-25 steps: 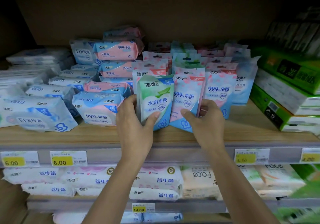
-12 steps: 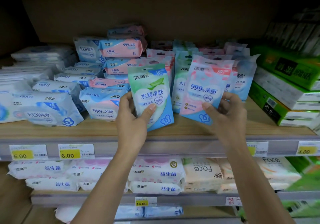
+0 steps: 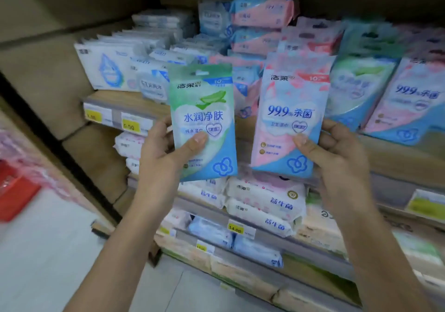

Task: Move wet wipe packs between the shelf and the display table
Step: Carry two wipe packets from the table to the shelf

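Observation:
My left hand (image 3: 166, 157) grips a green and blue wet wipe pack (image 3: 204, 109) upright, thumb across its front. My right hand (image 3: 337, 157) holds a pink and blue wet wipe pack (image 3: 289, 99) the same way. Both packs hang in the air in front of the wooden shelf (image 3: 125, 97), clear of it. More upright packs of the same kinds (image 3: 407, 99) stand on the shelf at the right behind my right hand.
Flat white and blue wipe packs (image 3: 108, 65) are stacked on the shelf's left part, pink ones (image 3: 260, 15) higher up. Lower shelves carry larger white packs (image 3: 265, 198) and yellow price tags (image 3: 236, 228). A pale floor and a red object (image 3: 14, 196) lie at the left.
Both hands have lifted their packs off the shelf and drawn them back toward me. The view has swung left, bringing the floor and the shelf's left end into sight.

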Tool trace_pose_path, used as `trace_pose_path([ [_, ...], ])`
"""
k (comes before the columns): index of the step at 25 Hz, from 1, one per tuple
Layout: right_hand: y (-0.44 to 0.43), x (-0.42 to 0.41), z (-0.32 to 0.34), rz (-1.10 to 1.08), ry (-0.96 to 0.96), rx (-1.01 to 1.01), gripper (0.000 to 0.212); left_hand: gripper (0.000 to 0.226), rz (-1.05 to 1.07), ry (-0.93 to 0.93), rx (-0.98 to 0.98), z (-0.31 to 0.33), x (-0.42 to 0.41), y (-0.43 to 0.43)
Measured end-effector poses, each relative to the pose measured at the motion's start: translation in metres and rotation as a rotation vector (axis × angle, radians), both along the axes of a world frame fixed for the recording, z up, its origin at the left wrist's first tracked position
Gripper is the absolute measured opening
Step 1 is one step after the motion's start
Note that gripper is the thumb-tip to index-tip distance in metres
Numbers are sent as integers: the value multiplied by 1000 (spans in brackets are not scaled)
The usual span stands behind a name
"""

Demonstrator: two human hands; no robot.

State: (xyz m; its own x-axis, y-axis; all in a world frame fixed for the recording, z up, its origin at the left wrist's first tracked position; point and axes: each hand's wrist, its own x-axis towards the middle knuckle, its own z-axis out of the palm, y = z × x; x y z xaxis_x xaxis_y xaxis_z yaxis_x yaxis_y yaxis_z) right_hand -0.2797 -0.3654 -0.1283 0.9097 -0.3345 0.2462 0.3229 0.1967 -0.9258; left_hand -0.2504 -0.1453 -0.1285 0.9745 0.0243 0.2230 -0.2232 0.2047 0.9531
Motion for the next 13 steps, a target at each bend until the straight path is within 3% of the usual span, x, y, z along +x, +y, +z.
trace_pose_path([
  [9,132,-38,-68,693,239,-158,26,47,638,241,-78,-68,-177,93],
  [13,231,-87,-70,1025,232,-205,39,49,963,276,-167,-77,-285,140],
])
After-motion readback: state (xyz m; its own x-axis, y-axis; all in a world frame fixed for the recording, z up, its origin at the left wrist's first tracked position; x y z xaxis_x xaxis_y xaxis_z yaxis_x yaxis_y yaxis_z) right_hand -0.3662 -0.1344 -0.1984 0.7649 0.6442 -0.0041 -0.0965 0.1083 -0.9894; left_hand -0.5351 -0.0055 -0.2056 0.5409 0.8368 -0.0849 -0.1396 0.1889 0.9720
